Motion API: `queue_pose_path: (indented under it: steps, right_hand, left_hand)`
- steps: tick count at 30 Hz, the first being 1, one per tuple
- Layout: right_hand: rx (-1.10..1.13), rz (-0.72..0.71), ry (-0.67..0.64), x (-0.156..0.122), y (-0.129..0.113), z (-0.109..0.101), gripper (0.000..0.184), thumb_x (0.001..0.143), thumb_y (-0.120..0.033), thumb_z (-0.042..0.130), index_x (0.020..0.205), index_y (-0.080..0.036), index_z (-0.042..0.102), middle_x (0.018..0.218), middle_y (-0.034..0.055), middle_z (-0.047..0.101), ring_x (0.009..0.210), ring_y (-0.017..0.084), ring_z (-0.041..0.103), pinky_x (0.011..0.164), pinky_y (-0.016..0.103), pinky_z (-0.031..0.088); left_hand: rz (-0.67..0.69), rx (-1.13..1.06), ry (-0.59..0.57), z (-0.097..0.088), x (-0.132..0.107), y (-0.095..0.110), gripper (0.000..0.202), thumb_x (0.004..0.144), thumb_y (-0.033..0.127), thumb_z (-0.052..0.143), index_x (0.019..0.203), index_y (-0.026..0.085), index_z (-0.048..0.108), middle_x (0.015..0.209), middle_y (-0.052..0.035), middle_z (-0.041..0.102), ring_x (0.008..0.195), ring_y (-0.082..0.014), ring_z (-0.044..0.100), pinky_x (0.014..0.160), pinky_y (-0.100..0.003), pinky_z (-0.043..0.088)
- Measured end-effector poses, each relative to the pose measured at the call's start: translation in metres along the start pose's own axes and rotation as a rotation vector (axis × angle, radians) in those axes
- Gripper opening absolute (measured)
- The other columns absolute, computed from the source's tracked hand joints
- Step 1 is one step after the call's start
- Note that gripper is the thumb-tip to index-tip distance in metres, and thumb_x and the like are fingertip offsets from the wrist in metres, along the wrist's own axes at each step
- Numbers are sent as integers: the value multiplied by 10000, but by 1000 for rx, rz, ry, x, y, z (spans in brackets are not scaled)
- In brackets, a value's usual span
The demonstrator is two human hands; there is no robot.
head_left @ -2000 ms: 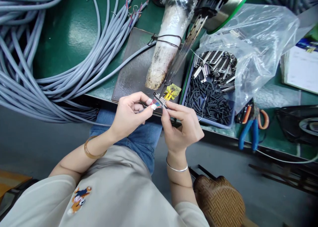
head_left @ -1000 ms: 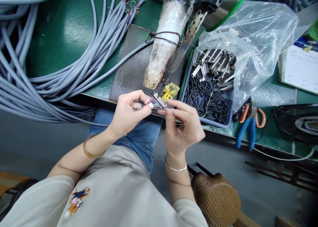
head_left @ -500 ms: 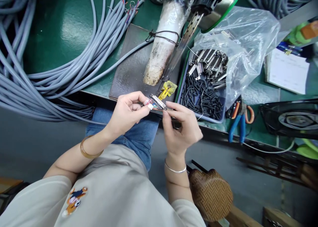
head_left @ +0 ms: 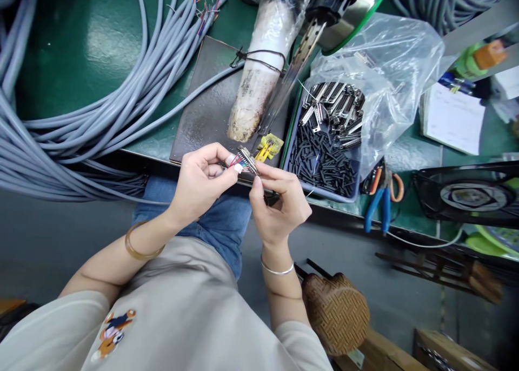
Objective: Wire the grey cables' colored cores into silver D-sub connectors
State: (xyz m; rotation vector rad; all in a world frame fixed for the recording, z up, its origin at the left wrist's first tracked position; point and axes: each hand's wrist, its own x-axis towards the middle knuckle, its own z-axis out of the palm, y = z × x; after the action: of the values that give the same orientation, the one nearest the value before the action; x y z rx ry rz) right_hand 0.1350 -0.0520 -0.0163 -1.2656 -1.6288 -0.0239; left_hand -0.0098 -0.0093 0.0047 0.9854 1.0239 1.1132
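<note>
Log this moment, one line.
left hand: pinching coloured wires | right hand: at connector end | tray: loose connectors, black pieces | blue-handled pliers: beside tray

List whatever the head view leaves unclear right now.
All in the head view:
Coloured wires: partly hidden by the left hand.
Connector: one end partly covered by the right hand.
Gray cables: cut off by the left edge.
Notepad: writing too small and blurred.
Tray: far right corner behind plastic bag.

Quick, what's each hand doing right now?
Left hand: closed, pinching the coloured wires.
Right hand: closed, holding the connector at one end.
</note>
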Motion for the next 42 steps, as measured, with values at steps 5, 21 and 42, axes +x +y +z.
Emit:
queue_pose_path:
  steps: [5, 21, 42]
  right_hand:
    - [65, 39, -2, 1, 4, 1, 170, 882, -88, 674, 903, -236, 594, 1051, 35, 791, 926, 173, 767, 803, 322, 632]
    - [105, 54, 6, 5, 7, 6, 152, 895, -93, 665, 897, -228, 593, 1039, 34, 787, 928, 167, 762, 811, 330, 629]
    - [62, 1, 32, 9, 9, 6, 152, 886, -110, 691, 904, -236, 608, 1023, 28, 795, 896, 178, 766, 787, 334, 627]
  left_hand:
    - [38, 23, 1, 1, 2, 0, 155, 715, 149, 746, 695, 153, 592, 671, 31, 571, 446, -15, 413, 378, -147, 303]
    - [5, -21, 18, 1, 10, -1, 191, 724, 211, 787, 702, 168, 603, 572, 57, 547, 379, -11, 384, 348, -153, 261]
    - [55, 25, 7, 6, 8, 3, 172, 719, 147, 748, 677, 169, 582, 641, 48, 543, 426, -13, 381, 373, -161, 274]
